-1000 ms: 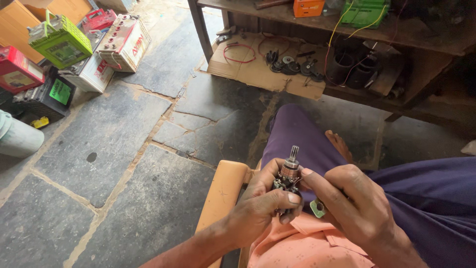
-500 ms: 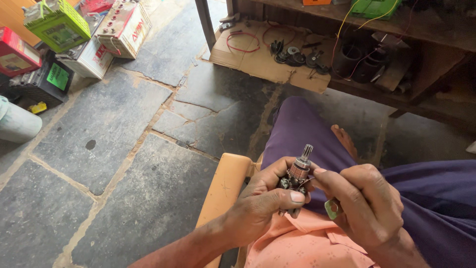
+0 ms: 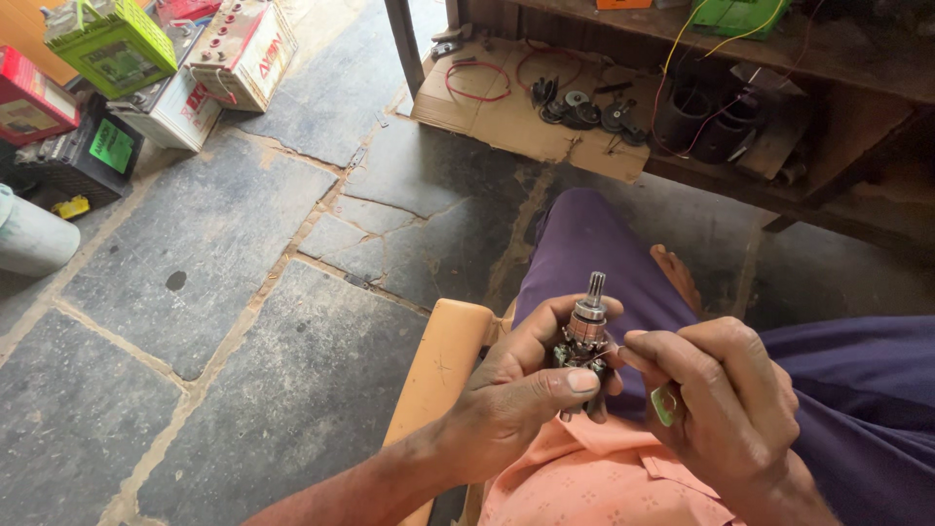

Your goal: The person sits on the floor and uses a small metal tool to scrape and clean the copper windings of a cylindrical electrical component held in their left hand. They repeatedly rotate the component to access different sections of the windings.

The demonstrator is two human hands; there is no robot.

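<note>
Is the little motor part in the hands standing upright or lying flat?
Upright: the motor part has its shaft pointing up, gripped by the left hand.

Armature (image 3: 587,331) base hidden (left hand (image 3: 516,399) covers it).

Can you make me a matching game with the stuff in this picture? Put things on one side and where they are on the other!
Things:
1. small motor part
2. green box
3. red wire loop
4. white container

Places:
A. on the cardboard sheet under the bench
B. at the left edge of the stone floor
C. gripped in the left hand, with the right hand touching it
D. on top of the pile of battery boxes, top left

Pairs: 1-C, 2-D, 3-A, 4-B
</note>
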